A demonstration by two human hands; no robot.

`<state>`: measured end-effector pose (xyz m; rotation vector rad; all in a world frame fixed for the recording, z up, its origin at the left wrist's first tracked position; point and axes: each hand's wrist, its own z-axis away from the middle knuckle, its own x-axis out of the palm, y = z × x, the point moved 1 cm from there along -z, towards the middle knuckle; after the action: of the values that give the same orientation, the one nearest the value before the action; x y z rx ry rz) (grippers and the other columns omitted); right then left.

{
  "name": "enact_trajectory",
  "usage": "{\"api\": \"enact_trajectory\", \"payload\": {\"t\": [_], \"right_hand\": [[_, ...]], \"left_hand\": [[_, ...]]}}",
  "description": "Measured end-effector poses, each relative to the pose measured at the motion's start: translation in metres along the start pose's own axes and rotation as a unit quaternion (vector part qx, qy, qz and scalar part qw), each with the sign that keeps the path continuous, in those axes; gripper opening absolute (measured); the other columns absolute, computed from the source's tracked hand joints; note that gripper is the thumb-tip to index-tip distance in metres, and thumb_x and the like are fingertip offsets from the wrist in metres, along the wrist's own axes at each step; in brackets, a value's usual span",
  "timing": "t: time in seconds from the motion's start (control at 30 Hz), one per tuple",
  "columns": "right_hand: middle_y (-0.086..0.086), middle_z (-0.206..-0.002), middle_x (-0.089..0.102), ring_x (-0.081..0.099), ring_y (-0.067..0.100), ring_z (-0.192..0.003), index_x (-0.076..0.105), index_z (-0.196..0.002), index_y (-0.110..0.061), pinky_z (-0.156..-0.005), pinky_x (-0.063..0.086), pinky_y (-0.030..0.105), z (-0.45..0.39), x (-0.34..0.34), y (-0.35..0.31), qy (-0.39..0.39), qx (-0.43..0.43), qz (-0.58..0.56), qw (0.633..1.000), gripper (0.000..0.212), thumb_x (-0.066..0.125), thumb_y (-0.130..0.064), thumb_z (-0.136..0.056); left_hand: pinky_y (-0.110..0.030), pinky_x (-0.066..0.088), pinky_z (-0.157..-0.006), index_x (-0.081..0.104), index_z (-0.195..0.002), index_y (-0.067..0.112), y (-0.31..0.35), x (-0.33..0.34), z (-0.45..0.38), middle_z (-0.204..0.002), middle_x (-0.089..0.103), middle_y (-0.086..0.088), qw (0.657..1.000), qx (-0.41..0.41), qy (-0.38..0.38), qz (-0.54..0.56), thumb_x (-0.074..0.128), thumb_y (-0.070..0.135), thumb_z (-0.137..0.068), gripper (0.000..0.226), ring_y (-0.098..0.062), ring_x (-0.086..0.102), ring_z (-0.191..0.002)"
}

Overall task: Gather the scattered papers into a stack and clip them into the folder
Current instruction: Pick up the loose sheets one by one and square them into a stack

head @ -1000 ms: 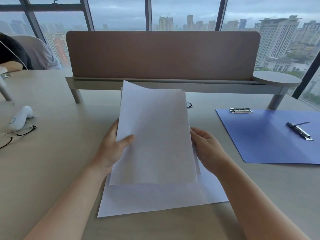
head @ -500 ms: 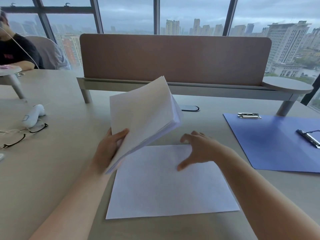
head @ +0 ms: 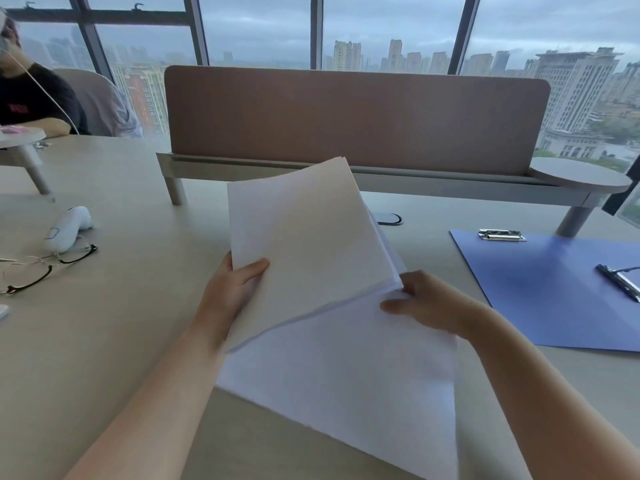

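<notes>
Last sheet point(head: 363, 375) now lifted off table point(head: 121, 341) by right hand point(head: 426, 303), pinched at its upper edge, left hand point(head: 228, 296) gripping stack point(head: 304, 251) above it; gathering nearly done, folder point(head: 554, 289) open, well right.

Beige desk point(head: 114, 341), brown divider panel point(head: 356, 119), tall windows point(head: 256, 29) showing overcast city

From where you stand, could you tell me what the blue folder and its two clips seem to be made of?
The blue folder looks like thin plastic, matte with a soft sheen: it lies flat and shows a pale glare patch. The clip at its top edge looks like bright polished metal, glinting silver. The clip at its right side seems metal too, darker, with a pale strip; its finish is hard to tell.
</notes>
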<state>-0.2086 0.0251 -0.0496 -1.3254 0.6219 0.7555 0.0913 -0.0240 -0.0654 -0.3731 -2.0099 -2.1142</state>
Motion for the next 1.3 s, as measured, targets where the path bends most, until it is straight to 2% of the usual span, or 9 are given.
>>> {"api": "enact_trajectory", "payload": {"t": [0.13, 0.37, 0.63, 0.77, 0.87, 0.97, 1.13, 1.23, 1.3], "right_hand": [[0.018, -0.085, 0.073, 0.067, 0.025, -0.062, 0.074, -0.095, -0.012, -0.058, 0.054, 0.033, 0.015, 0.004, 0.02, 0.103, 0.093, -0.283, 0.949, 0.01, 0.065, -0.011, -0.092], [0.018, -0.099, 0.077, 0.073, 0.029, -0.075, 0.074, -0.107, -0.004, -0.058, 0.058, 0.031, 0.03, 0.012, 0.024, 0.041, 0.118, -0.476, 0.87, 0.023, 0.053, -0.001, -0.097], [0.017, -0.105, 0.077, 0.074, 0.031, -0.088, 0.076, -0.109, -0.006, -0.062, 0.059, 0.033, 0.037, 0.018, 0.012, -0.004, 0.126, -0.496, 0.859, 0.032, 0.046, -0.001, -0.098], [0.018, -0.092, 0.078, 0.074, 0.031, -0.073, 0.074, -0.105, 0.001, -0.059, 0.058, 0.033, 0.037, 0.017, 0.009, 0.026, 0.157, -0.501, 0.851, 0.032, 0.05, -0.021, -0.103], [0.018, -0.097, 0.078, 0.075, 0.035, -0.084, 0.073, -0.105, -0.004, -0.069, 0.06, 0.04, 0.035, 0.02, 0.008, 0.01, 0.175, -0.49, 0.854, 0.048, 0.055, -0.048, -0.098], [0.018, -0.102, 0.077, 0.072, 0.041, -0.1, 0.071, -0.107, -0.002, -0.095, 0.054, 0.055, 0.033, 0.027, 0.008, -0.001, 0.173, -0.437, 0.883, 0.028, 0.062, -0.026, -0.097], [0.015, -0.106, 0.076, 0.073, 0.034, -0.098, 0.067, -0.115, -0.007, -0.087, 0.059, 0.045, 0.034, 0.03, 0.007, 0.003, 0.14, -0.376, 0.916, 0.025, 0.05, -0.001, -0.098], [0.014, -0.104, 0.077, 0.075, 0.03, -0.091, 0.068, -0.116, -0.009, -0.077, 0.061, 0.039, 0.035, 0.027, 0.013, 0.03, 0.1, -0.407, 0.907, 0.028, 0.049, 0.0, -0.098], [0.015, -0.106, 0.077, 0.074, 0.031, -0.09, 0.068, -0.119, -0.01, -0.076, 0.061, 0.039, 0.037, 0.025, 0.016, 0.037, 0.077, -0.446, 0.891, 0.027, 0.05, -0.002, -0.1]], "left_hand": [[-0.041, 0.055, -0.09, 0.062, -0.117, 0.01, -0.004, 0.009, 0.001, -0.119, 0.069, -0.018, 1.0, 0.008, -0.009, -0.013, 0.059, -0.002, -0.089, 0.031, -0.034, 0.066, -0.105], [-0.034, 0.055, -0.081, 0.058, -0.127, -0.001, -0.017, 0.019, 0.004, -0.12, 0.066, -0.021, 0.997, 0.014, -0.004, -0.075, 0.068, 0.01, -0.069, 0.06, -0.033, 0.065, -0.101], [-0.035, 0.053, -0.073, 0.07, -0.098, 0.015, -0.023, 0.027, 0.017, -0.094, 0.075, -0.003, 0.954, 0.062, 0.07, -0.285, 0.063, 0.016, -0.093, 0.009, -0.027, 0.071, -0.089], [-0.041, 0.056, -0.079, 0.07, -0.102, 0.024, -0.026, 0.027, 0.018, -0.092, 0.075, 0.005, 0.928, 0.085, 0.058, -0.358, 0.062, 0.017, -0.091, 0.015, -0.019, 0.071, -0.085], [-0.036, 0.056, -0.082, 0.065, -0.114, 0.034, -0.028, 0.028, 0.02, -0.1, 0.074, 0.018, 0.904, 0.082, -0.004, -0.419, 0.058, 0.021, -0.092, 0.027, -0.006, 0.07, -0.089], [-0.033, 0.055, -0.078, 0.062, -0.11, 0.036, -0.033, 0.029, 0.021, -0.097, 0.072, 0.02, 0.875, 0.082, -0.02, -0.477, 0.055, 0.027, -0.091, 0.022, -0.006, 0.068, -0.088], [-0.041, 0.046, -0.089, 0.058, -0.09, 0.031, -0.041, 0.027, 0.015, -0.084, 0.059, 0.007, 0.816, 0.099, 0.015, -0.57, 0.055, 0.044, -0.084, 0.015, -0.028, 0.051, -0.1], [-0.041, 0.043, -0.094, 0.061, -0.109, 0.027, -0.043, 0.026, 0.012, -0.099, 0.067, 0.004, 0.816, 0.084, 0.008, -0.572, 0.053, 0.054, -0.075, 0.045, -0.029, 0.054, -0.106], [-0.044, 0.046, -0.101, 0.048, -0.138, 0.021, -0.042, 0.023, 0.007, -0.122, 0.067, 0.003, 0.863, 0.049, 0.015, -0.503, 0.057, 0.062, -0.065, 0.084, -0.026, 0.057, -0.119]]}}
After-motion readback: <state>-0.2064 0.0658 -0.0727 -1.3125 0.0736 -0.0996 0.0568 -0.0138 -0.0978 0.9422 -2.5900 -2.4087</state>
